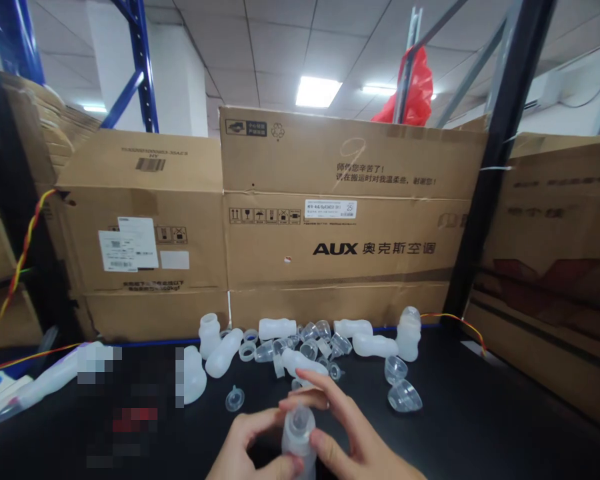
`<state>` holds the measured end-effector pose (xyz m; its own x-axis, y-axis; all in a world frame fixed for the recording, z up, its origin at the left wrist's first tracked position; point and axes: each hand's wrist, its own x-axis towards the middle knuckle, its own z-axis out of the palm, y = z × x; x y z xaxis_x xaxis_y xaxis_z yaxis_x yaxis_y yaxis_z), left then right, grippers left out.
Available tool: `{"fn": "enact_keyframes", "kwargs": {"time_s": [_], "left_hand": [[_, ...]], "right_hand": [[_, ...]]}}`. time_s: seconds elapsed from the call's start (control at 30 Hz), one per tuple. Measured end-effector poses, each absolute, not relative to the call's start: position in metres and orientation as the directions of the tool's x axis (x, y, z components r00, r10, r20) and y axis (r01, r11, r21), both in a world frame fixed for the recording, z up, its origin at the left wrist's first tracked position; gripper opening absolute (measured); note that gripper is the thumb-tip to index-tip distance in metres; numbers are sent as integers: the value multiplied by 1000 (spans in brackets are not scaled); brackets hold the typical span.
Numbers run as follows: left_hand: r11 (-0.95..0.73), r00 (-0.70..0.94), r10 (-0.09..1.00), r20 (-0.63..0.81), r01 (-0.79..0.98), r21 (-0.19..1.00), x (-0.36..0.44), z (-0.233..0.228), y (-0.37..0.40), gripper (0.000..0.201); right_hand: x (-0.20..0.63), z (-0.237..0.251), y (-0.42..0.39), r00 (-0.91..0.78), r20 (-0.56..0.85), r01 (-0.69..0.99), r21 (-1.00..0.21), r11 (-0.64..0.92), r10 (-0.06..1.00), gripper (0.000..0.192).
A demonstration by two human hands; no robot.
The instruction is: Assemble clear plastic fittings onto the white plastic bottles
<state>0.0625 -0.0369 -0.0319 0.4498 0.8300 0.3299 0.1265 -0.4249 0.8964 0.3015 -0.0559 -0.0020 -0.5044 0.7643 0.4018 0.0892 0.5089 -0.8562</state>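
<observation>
A translucent white baby bottle [300,453] stands upright at the bottom centre, with a clear nipple [300,419] in a ring at its top. Wrapped around it from the left is my left hand [255,445], its thumb across the front. My right hand [353,437] holds it from the right, thumb pressed on the collar and fingers arched behind the top. The lower part of the bottle runs out of view. Just beyond my hands lies another white bottle [305,365]. To their left, a clear nipple [235,399] rests on the black tabletop [460,420].
Several white bottles [225,353], clear rings [247,351] and clear caps [405,395] are scattered along the back. A bottle [409,333] stands at the right. Large cardboard boxes [350,267] wall off the back, between dark posts [505,133]. Plastic-wrapped items [45,387] lie far left.
</observation>
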Motion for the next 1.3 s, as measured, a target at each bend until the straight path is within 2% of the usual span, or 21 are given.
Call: {"fn": "enact_keyframes", "kwargs": {"time_s": [0.17, 0.23, 0.3, 0.4, 0.47, 0.6, 0.73, 0.8, 0.9, 1.07, 1.17, 1.23, 1.3], "left_hand": [[-277, 614, 746, 259, -69, 959, 72, 7, -50, 49], [-221, 651, 722, 235, -105, 970, 73, 13, -53, 52], [-204, 654, 723, 221, -104, 973, 73, 12, -54, 54], [-224, 629, 744, 224, -80, 971, 71, 5, -54, 56], [-257, 603, 759, 248, -73, 964, 70, 2, -52, 57], [-327, 504, 810, 299, -35, 944, 70, -2, -50, 52], [-324, 438, 852, 286, 12, 946, 73, -6, -54, 45], [-311, 433, 857, 280, 0, 951, 73, -8, -56, 45], [-251, 479, 843, 246, -54, 967, 71, -13, -55, 48], [-161, 658, 734, 169, -74, 984, 69, -8, -50, 48], [-139, 703, 693, 159, -86, 987, 69, -2, -51, 46], [-130, 712, 687, 147, -79, 988, 68, 0, -53, 45], [-127, 709, 689, 153, -90, 988, 66, -2, -56, 47]], "right_hand": [[297, 9, -54, -621, 347, -260, -937, 232, 703, 85], [296, 6, -49, -666, 316, -304, -942, 141, 676, 88], [297, 5, -46, -685, 301, -301, -946, 118, 664, 82], [301, 7, -48, -681, 319, -289, -944, 158, 659, 72], [302, 10, -50, -639, 330, -240, -944, 227, 695, 70], [297, 11, -53, -456, 362, -62, -924, 377, 813, 67], [290, 8, -56, -321, 431, 78, -875, 478, 843, 58], [291, 9, -59, -353, 442, 90, -861, 501, 825, 51], [298, 14, -62, -483, 400, 24, -883, 469, 779, 47], [312, 30, -62, -666, 324, -69, -924, 377, 672, 46], [314, 38, -61, -736, 302, -103, -935, 340, 606, 44], [315, 39, -61, -737, 291, -87, -936, 341, 610, 43], [314, 35, -61, -692, 287, -22, -925, 378, 662, 41]]}}
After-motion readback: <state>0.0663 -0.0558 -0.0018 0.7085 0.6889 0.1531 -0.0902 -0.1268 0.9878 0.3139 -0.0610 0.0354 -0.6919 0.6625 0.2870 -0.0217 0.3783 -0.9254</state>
